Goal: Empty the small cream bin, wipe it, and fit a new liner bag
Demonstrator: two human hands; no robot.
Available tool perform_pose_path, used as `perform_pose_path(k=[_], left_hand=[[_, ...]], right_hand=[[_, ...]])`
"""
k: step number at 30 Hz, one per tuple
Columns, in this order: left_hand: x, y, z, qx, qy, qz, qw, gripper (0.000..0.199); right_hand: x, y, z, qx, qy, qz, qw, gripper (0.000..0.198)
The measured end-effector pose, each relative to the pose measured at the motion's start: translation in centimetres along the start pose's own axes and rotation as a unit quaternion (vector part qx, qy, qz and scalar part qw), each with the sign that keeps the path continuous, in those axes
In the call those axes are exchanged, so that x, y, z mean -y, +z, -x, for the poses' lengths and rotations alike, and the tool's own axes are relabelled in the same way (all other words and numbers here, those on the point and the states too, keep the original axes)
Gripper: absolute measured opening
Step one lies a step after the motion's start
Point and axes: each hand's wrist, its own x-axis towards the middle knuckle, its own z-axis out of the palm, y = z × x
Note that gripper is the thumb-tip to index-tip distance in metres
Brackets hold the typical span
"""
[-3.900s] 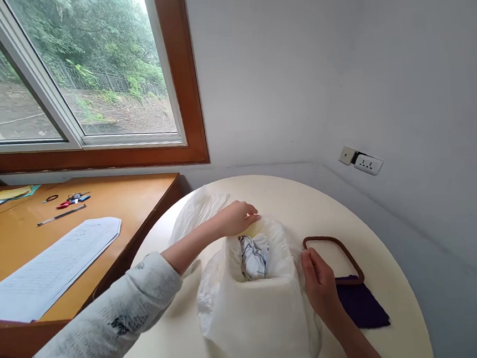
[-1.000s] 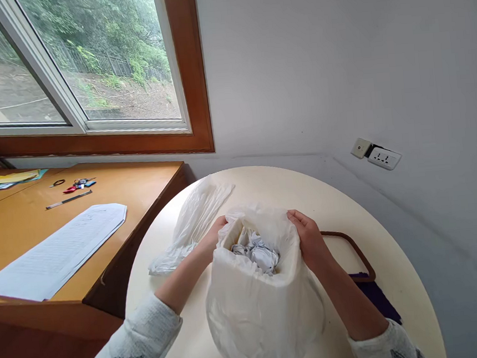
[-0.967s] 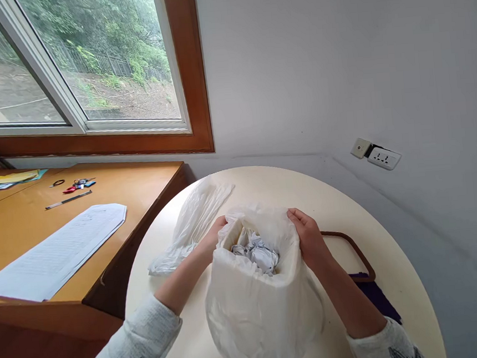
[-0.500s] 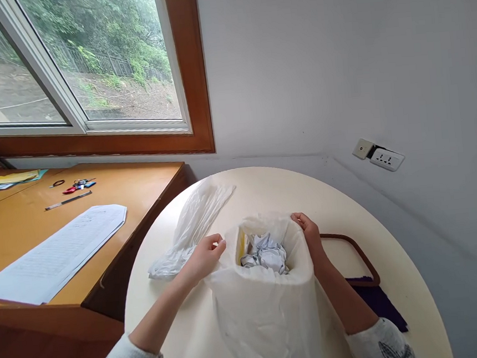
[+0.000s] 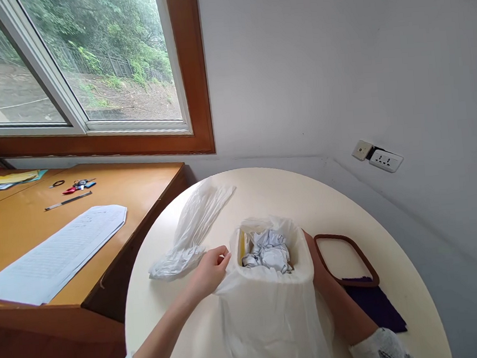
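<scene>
In front of me on the table stands a trash bin (image 5: 241, 246) lined with a white plastic bag (image 5: 271, 321). The bag folds out over the rim and hangs down the near side. Crumpled paper (image 5: 272, 251) lies inside. At the bin's left side my left hand (image 5: 212, 266) is closed, thumb and fingers pinching the bag's edge. My right hand (image 5: 310, 246) reaches along the bin's right side; its fingers are hidden behind the bin and bag. A second white plastic bag (image 5: 196, 221) lies loosely bunched beyond my left hand.
Right of the bin, a brown rounded frame (image 5: 369, 270) lies partly over dark purple cloth (image 5: 377, 309) on the round table (image 5: 264, 185). A wooden desk (image 5: 138, 179) at left holds papers (image 5: 69, 252), a pen (image 5: 68, 201) and small items. The wall has a socket (image 5: 386, 160).
My right hand has slid from the bag's far right rim down behind the bin's right side. My left hand has lowered slightly and moved right, still at the bag's left edge.
</scene>
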Motion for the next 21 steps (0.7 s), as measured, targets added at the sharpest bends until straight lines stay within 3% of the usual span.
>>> perform_pose_path(k=[3,6,9,12,15,17,21], left_hand=[[-0.3,-0.8,1.0,-0.107,0.064,0.003,0.992,0.020],[-1.4,-1.7,3.0,-0.221,0.216,0.001,0.951,0.028],[-2.5,-1.9,5.2,-0.198,0.348,-0.131,0.907,0.047],[-3.0,-1.3,6.2,-0.180,0.424,-0.216,0.861,0.050],[-2.8,-0.4,6.2,-0.201,0.443,-0.224,0.845,0.046],[-2.4,0.2,6.0,-0.229,0.433,-0.210,0.846,0.048],[-1.5,0.9,6.0,-0.225,0.414,-0.164,0.867,0.055]], right_hand=[[0.2,-0.6,-0.2,0.000,0.013,0.017,1.000,0.026],[1.3,-1.2,0.3,-0.066,-0.030,0.033,0.997,0.030],[3.2,-1.8,2.0,-0.090,-0.162,0.072,0.980,0.021],[5.1,-2.1,4.1,-0.026,-0.303,0.129,0.944,0.019],[6.0,-2.1,6.0,0.036,-0.378,0.208,0.901,0.034],[5.9,-2.0,7.1,0.031,-0.397,0.241,0.885,0.050],[5.0,-1.7,8.5,-0.026,-0.382,0.238,0.893,0.049]])
